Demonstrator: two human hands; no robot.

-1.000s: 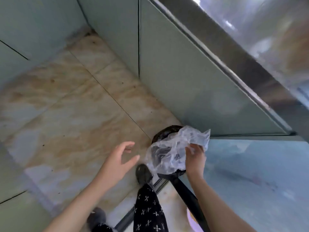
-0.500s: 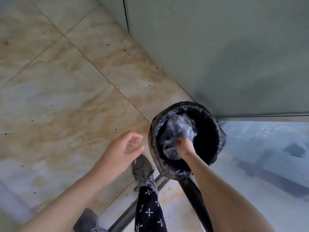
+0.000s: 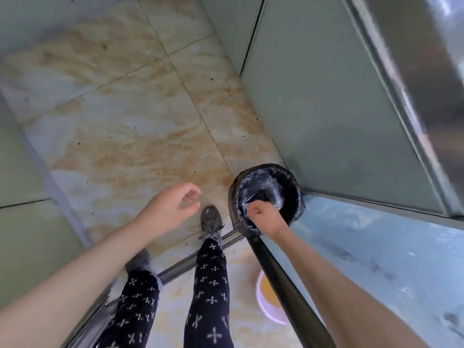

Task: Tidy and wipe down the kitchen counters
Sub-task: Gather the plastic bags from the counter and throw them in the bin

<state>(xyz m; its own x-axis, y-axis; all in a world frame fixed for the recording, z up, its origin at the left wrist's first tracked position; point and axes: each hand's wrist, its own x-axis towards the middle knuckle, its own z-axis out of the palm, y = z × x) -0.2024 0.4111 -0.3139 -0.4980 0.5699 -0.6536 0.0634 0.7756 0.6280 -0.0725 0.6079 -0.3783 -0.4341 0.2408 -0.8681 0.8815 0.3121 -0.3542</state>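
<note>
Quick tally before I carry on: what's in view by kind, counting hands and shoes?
Hands: 2, left hand and right hand
Shoes: 2, grey shoes
Bins: 1, black-lined bin
Plastic bags: 1, clear plastic bag, inside the bin, gripped by the right hand
Basins: 1, pink basin
Total: 7

Bin (image 3: 233,197) on the floor (image 3: 125,121) against the cupboard doors (image 3: 313,109), plastic bag (image 3: 263,190) inside the bin, right grip (image 3: 263,217) on the bag, left grip (image 3: 173,209) left of the bin, shoe (image 3: 211,218) between, basin (image 3: 259,302) nearer, beside a pole (image 3: 281,280)
</note>
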